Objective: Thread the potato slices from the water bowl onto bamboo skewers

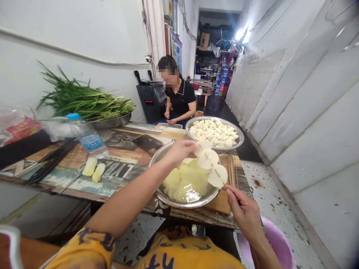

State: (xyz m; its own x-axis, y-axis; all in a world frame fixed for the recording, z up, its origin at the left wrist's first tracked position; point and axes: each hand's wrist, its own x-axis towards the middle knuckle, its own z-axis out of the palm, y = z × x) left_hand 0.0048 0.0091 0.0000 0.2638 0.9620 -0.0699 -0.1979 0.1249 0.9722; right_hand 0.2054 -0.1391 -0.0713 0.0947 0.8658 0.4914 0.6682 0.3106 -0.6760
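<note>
Three thin, round, pale potato slices are threaded on a wooden skewer (217,172) above a metal bowl (157,194). My right hand (242,207) grips the skewer's lower end, past the bowl's right rim. At the far end, the fingers of my left hand (182,151) pinch the top potato slice (202,147). Many more potato slices (182,181) lie in water in the bowl below. Several bare skewers (232,168) rest on the table just right of the bowl.
Behind stands a metal basin of cauliflower pieces (214,132), with a seated person (181,99) beyond. To the left are a water bottle (91,138), a black-handled knife (50,164), cut vegetable pieces (94,169) and a pan of green stalks (86,102). A pink tub (276,239) sits low right.
</note>
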